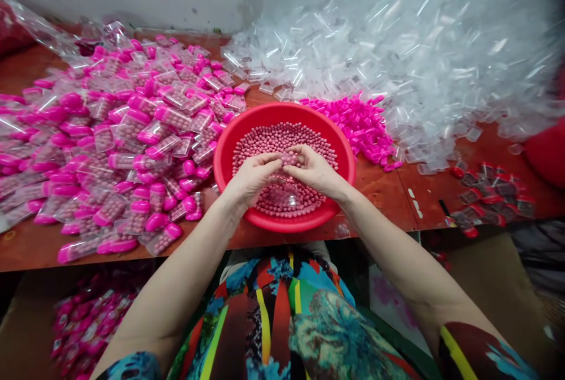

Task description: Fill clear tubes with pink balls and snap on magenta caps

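Observation:
A red plastic bowl [335, 139] full of small pink balls [273, 136] sits at the table's front edge. Both hands meet over the bowl. My left hand [251, 177] and my right hand [315, 169] together pinch a small clear container [290, 159] holding pink balls, fingers closed round it. A second clear container [282, 196] lies on the balls just below the hands.
Several filled clear containers with pink caps [110, 145] cover the table's left side. A heap of loose pink caps [362, 124] lies right of the bowl, under a large pile of empty clear containers [410, 56]. Red-capped containers [489, 197] lie at the right. More filled ones [88, 321] sit in a box below.

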The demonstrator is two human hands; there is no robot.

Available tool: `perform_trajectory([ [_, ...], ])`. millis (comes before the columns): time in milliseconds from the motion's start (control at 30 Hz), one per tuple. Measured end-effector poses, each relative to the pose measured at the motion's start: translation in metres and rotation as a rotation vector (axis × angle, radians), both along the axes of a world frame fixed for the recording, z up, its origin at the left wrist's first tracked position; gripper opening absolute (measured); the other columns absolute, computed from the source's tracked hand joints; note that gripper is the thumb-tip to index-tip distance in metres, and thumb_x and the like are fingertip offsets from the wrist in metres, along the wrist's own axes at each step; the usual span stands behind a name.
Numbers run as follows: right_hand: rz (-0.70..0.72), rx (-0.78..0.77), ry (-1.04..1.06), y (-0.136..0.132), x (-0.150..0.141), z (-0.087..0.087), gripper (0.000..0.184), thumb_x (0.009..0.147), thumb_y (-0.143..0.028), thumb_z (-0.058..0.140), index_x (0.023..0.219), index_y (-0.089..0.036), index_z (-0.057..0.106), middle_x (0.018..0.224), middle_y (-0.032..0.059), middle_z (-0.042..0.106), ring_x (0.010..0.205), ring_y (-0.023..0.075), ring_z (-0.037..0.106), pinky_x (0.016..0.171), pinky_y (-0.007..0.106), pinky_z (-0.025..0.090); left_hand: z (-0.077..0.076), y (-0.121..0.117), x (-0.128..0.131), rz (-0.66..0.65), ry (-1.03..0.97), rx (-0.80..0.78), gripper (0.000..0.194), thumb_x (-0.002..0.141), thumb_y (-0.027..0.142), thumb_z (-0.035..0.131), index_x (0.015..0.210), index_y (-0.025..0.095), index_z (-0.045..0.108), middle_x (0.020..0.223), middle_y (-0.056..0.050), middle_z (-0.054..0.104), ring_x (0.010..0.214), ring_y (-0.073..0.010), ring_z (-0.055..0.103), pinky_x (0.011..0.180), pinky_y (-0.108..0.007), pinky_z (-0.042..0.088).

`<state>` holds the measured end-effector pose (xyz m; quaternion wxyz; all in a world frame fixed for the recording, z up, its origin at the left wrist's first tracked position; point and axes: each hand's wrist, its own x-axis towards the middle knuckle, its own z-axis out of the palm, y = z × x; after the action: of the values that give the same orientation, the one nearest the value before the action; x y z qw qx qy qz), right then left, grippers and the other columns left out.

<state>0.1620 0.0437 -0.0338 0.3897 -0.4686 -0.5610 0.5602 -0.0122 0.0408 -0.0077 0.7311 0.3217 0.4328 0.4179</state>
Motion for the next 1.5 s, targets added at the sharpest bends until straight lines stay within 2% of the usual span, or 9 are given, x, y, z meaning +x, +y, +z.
perform_trajectory([
  [200, 0.101, -0.039, -0.030, -0.003, 0.010, 0.010, 0.033, 0.086, -0.037, 0.069, 0.113, -0.022, 0.058, 0.081, -0.0039, 0.062, 0.064, 0.0101, 0.058, 0.054, 0.023, 0.047, 0.000, -0.001, 0.006, -0.037, -0.019, -0.095, 0.009, 0.074, 0.013, 0.081, 0.081, 0.010, 0.076, 0.077, -0.007, 0.072, 0.068, -0.0134, 0.065, 0.059, -0.022, 0.055],
  [433, 0.148, -0.067, -0.063, -0.001, 0.029, 0.029, 0.028, 0.085, -0.044, 0.073, 0.089, -0.019, 0.060, 0.071, -0.0034, 0.061, 0.061, 0.0102, 0.056, 0.055, 0.023, 0.045, 0.003, -0.005, 0.012, -0.116, -0.073, -0.146, 0.007, 0.078, 0.011, 0.078, 0.084, 0.010, 0.075, 0.079, -0.007, 0.071, 0.070, -0.0151, 0.066, 0.062, -0.028, 0.058],
  [633, 0.057, -0.198, 0.030, -0.001, 0.040, 0.025, 0.032, 0.084, -0.047, 0.074, 0.087, -0.022, 0.054, 0.068, -0.0051, 0.062, 0.049, 0.0075, 0.047, 0.045, 0.021, 0.033, 0.004, -0.008, 0.017, -0.087, -0.074, -0.168, 0.009, 0.084, 0.006, 0.067, 0.088, 0.010, 0.074, 0.083, -0.007, 0.071, 0.069, -0.0139, 0.065, 0.061, -0.027, 0.057],
  [767, -0.063, 0.094, -0.212, -0.009, 0.043, 0.022, 0.020, 0.090, -0.040, 0.065, 0.094, -0.021, 0.063, 0.089, 0.0022, 0.072, 0.081, 0.0165, 0.068, 0.076, 0.032, 0.055, 0.007, -0.007, 0.023, -0.025, -0.105, -0.264, 0.024, 0.092, 0.009, 0.051, 0.087, 0.009, 0.074, 0.087, -0.012, 0.073, 0.069, -0.0153, 0.066, 0.063, -0.029, 0.060],
  [867, -0.230, 0.357, -0.338, -0.017, 0.058, 0.019, 0.020, 0.093, -0.036, 0.062, 0.108, -0.023, 0.067, 0.113, 0.0066, 0.074, 0.110, 0.0211, 0.067, 0.104, 0.041, 0.050, 0.009, -0.010, 0.032, -0.012, -0.129, -0.285, 0.027, 0.094, 0.015, 0.050, 0.084, 0.009, 0.074, 0.088, -0.013, 0.074, 0.070, -0.0156, 0.067, 0.061, -0.027, 0.059],
  [967, -0.605, 0.417, -0.262, -0.017, 0.092, 0.003, 0.026, 0.098, -0.038, 0.053, 0.117, -0.023, 0.061, 0.111, 0.0085, 0.073, 0.103, 0.0206, 0.069, 0.098, 0.040, 0.054, 0.010, -0.015, 0.041, -0.014, -0.132, -0.260, 0.014, 0.089, 0.015, 0.062, 0.089, 0.011, 0.075, 0.088, -0.009, 0.075, 0.071, -0.0143, 0.068, 0.060, -0.024, 0.058],
  [1067, -0.884, 0.281, -0.411, -0.009, 0.135, -0.026, 0.030, 0.098, -0.032, 0.039, 0.119, -0.019, 0.058, 0.099, 0.0094, 0.072, 0.088, 0.0193, 0.068, 0.088, 0.038, 0.056, 0.010, -0.018, 0.048, -0.037, -0.096, -0.272, 0.008, 0.084, 0.014, 0.069, 0.089, 0.011, 0.075, 0.083, -0.006, 0.074, 0.064, -0.0126, 0.065, 0.053, -0.022, 0.054],
  [1267, -0.823, 0.168, -0.690, 0.009, 0.160, -0.074, 0.027, 0.089, -0.025, 0.049, 0.108, -0.015, 0.066, 0.111, 0.0137, 0.072, 0.102, 0.0225, 0.066, 0.097, 0.038, 0.052, 0.013, -0.013, 0.053, -0.040, -0.021, -0.299, 0.007, 0.084, 0.013, 0.068, 0.088, 0.011, 0.074, 0.080, -0.005, 0.072, 0.063, -0.0138, 0.067, 0.053, -0.023, 0.055],
  [1500, -0.741, 0.132, -0.839, 0.018, 0.153, -0.087, 0.027, 0.090, -0.020, 0.050, 0.108, -0.012, 0.069, 0.114, 0.0175, 0.072, 0.109, 0.0263, 0.063, 0.103, 0.043, 0.046, 0.014, -0.012, 0.052, -0.025, 0.030, -0.301, 0.012, 0.089, 0.012, 0.062, 0.089, 0.011, 0.073, 0.079, -0.005, 0.070, 0.061, -0.0134, 0.064, 0.052, -0.024, 0.054],
])
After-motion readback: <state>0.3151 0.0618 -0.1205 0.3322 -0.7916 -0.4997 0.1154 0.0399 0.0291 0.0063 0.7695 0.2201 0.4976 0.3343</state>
